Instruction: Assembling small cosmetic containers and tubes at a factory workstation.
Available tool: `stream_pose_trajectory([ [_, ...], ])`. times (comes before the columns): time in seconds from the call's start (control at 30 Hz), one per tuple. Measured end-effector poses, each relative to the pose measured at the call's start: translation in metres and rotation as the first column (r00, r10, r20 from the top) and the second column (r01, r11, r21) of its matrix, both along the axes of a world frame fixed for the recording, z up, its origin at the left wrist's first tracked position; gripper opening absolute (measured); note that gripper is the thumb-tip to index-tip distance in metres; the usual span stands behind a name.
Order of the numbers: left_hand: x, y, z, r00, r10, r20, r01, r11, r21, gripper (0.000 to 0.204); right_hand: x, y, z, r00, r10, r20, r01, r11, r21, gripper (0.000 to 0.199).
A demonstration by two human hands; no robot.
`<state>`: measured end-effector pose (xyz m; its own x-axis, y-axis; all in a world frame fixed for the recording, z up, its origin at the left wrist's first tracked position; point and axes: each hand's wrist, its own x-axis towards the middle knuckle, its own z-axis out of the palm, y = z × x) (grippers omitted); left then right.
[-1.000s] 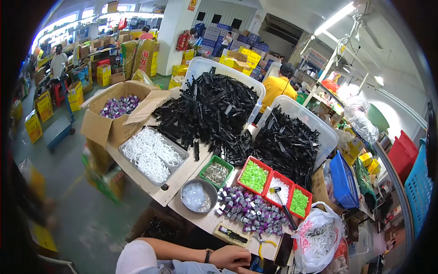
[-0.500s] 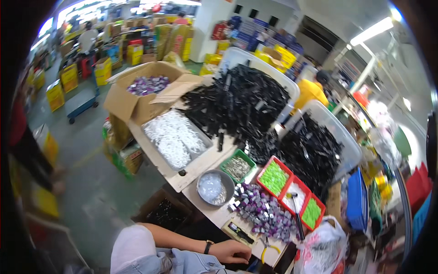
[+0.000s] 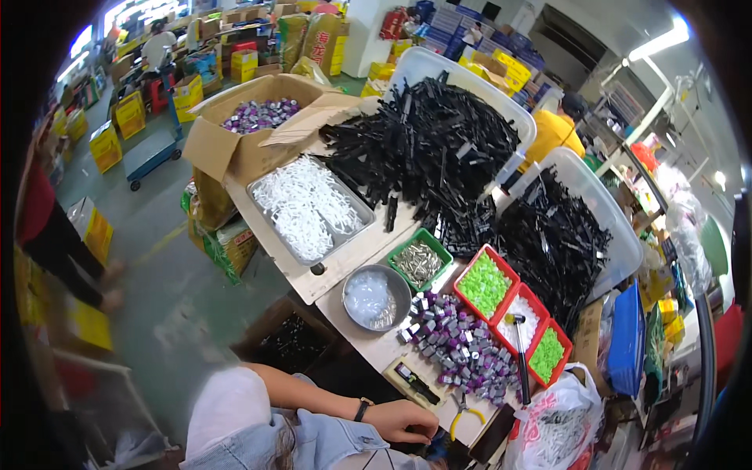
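Cream-coloured fixture (image 3: 407,385) ahead, rest left hand (image 3: 401,421) just on its near side, with fingers narrow and loosely curled, unable to tell about any grip underneath or about right hand, with black part (image 3: 420,384) lying on the fixture, yellow-handled pliers (image 3: 454,424) to its right, purple-and-silver pieces (image 3: 470,348) beyond it.

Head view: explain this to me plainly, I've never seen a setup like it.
There is no machine: a person uses bare hands, and a fisheye camera on their head looks down, which bends straight edges. The left hand, beside a dark wristband, is near yellow-handled pliers; whether it holds anything is unclear. I can't make out the right hand. On the table are heaped black parts, white pieces, silver-and-purple parts and three red bins, a hammer lying across the middle one.
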<state>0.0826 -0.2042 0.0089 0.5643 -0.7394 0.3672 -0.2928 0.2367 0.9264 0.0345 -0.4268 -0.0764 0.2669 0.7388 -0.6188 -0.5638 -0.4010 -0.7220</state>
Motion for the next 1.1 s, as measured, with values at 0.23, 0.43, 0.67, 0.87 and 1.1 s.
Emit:
stream_pose_trajectory([
  [0.23, 0.001, -0.008, -0.001, 0.998, -0.050, 0.037, 0.049, 0.999, 0.009, 0.009, -0.020, -0.001, 0.005, 0.997, -0.075, 0.004, 0.075, 0.997, 0.037, 0.044],
  [0.43, -0.008, -0.007, -0.007, 0.991, -0.068, 0.112, 0.066, 0.998, 0.022, 0.008, -0.032, -0.008, 0.012, 0.995, 0.002, 0.097, -0.013, 0.993, 0.114, 0.041],
  [0.67, -0.006, -0.005, -0.003, 0.993, -0.035, 0.112, 0.032, 0.999, 0.024, 0.012, 0.044, -0.029, 0.131, 0.768, 0.317, 0.557, -0.319, 0.943, -0.096, 0.024],
  [0.87, 0.025, -0.003, -0.005, 0.947, 0.320, 0.007, -0.318, 0.940, 0.124, 0.013, 0.195, -0.117, 0.156, -0.060, 0.256, 0.965, 0.849, 0.521, -0.086, 0.017],
  [1.1, 0.020, 0.003, -0.007, 0.933, 0.346, -0.098, -0.327, 0.929, 0.172, 0.015, 0.288, -0.135, 0.093, -0.078, 0.502, 0.861, 0.740, 0.608, -0.287, 0.021],
])
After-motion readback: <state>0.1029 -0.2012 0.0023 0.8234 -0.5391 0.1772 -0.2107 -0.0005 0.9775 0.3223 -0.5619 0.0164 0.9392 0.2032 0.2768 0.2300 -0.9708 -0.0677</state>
